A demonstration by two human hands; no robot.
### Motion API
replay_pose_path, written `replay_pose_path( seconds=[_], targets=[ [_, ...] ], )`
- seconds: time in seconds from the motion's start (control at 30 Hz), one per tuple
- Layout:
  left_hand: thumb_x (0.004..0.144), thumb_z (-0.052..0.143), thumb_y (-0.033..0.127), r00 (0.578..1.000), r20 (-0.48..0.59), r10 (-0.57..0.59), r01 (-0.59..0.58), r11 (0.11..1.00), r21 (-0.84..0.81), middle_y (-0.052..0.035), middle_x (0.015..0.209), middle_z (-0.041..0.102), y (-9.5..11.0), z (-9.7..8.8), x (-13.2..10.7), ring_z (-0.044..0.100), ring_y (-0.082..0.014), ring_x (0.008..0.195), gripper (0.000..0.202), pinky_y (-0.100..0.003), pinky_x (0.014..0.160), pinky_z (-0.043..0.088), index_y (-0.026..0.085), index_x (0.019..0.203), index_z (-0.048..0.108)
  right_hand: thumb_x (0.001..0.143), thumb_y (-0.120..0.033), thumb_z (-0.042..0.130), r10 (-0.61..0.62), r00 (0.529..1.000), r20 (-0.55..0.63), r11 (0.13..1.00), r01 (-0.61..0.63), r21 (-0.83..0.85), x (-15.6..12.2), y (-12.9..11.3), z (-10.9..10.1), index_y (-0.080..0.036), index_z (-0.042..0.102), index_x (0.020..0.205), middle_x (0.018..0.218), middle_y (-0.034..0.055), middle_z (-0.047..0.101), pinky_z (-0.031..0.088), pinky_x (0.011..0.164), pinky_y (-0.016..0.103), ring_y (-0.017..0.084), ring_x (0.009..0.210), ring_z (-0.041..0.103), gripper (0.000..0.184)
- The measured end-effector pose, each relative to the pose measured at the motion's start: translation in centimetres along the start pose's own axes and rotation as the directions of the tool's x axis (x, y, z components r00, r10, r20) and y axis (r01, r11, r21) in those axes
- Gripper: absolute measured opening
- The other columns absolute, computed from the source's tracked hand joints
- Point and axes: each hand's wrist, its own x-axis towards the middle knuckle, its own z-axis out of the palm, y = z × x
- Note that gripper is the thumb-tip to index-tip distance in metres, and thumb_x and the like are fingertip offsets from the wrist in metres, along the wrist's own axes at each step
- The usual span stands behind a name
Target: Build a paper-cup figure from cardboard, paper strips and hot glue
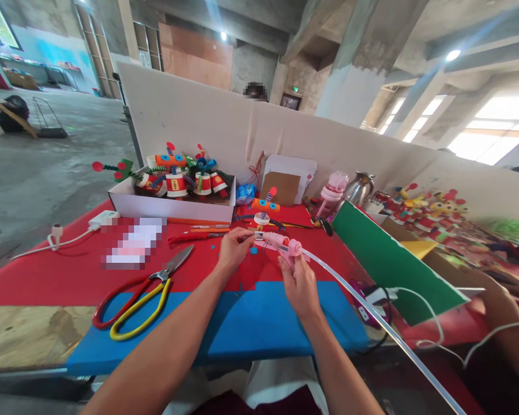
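- The left hand (237, 248) is reaching forward over the table, its forearm slanting in from the lower left and its fingertips drawing together just beside the tip of the glue gun; I cannot tell whether they are gripping a small piece.
- The right hand (301, 285) is closing around the handle of a pink plastic glue gun (277, 241), its forearm rising from the lower right.
- The glue gun is pointing left, towards the left fingertips, over the middle of the work surface.
- A long, clear, glossy glue stick (363, 302) is running from the gun's rear down to the lower right.
- Just beyond the gun's tip, a small figure with an orange tube head, blue ringed eyes, coiled limbs and a paper-cup body (260, 219) is standing upright.
- A flat, smooth blue board (259, 323) is lying under the forearms, over part of a bright red table covering (64, 276).
- Large metal scissors with looped red and yellow handles (160, 275) are lying left of the left forearm, blades pointing away.
- Behind them, a shallow white cardboard box (173, 206) is holding several similar cup-bodied figures (176, 184).
- A flat green panel with a pale edge (393, 262) is leaning at the right, and another person's bare arm (497, 311) is resting beyond it.
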Motion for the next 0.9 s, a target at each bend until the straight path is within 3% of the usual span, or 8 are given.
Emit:
replay_pose_path(
  seconds=[0.33,0.7,0.9],
  targets=[
    [0.066,0.071,0.034,1.0,-0.004,-0.003,0.003,1.0,-0.016,0.0001,0.062,0.064,0.4,0.0,-0.1,0.052,-0.0099,0.052,0.014,-0.022,0.051,0.041,0.02,0.067,0.073,0.094,-0.038,0.041,0.031,0.999,0.015,0.999,-0.031,0.006,0.0,0.0,0.0,-0.014,0.059,0.119,0.102,0.015,0.073,0.055,0.075,0.035,0.028,0.093,0.07,0.04],
    [0.066,0.07,0.025,1.0,-0.008,-0.008,0.008,0.999,-0.038,0.0018,0.058,0.061,0.4,0.0,-0.1,0.053,-0.0098,0.051,0.006,-0.022,0.051,0.041,0.02,0.066,0.073,0.095,-0.04,0.04,0.003,1.0,-0.031,1.0,-0.003,-0.009,0.0,0.9,0.1,-0.01,0.06,0.115,0.102,0.0207,0.071,0.056,0.072,0.039,0.032,0.091,0.07,0.041],
    [0.067,0.069,0.027,1.0,-0.008,0.0,0.0,1.0,-0.014,0.0018,0.058,0.06,0.2,0.0,-0.1,0.053,-0.0099,0.051,0.008,-0.023,0.053,0.042,0.02,0.068,0.073,0.095,-0.037,0.042,0.009,1.0,-0.014,1.0,-0.009,0.004,0.1,0.8,-0.1,-0.013,0.058,0.119,0.104,0.0183,0.071,0.056,0.076,0.038,0.03,0.094,0.07,0.038]
  ],
)
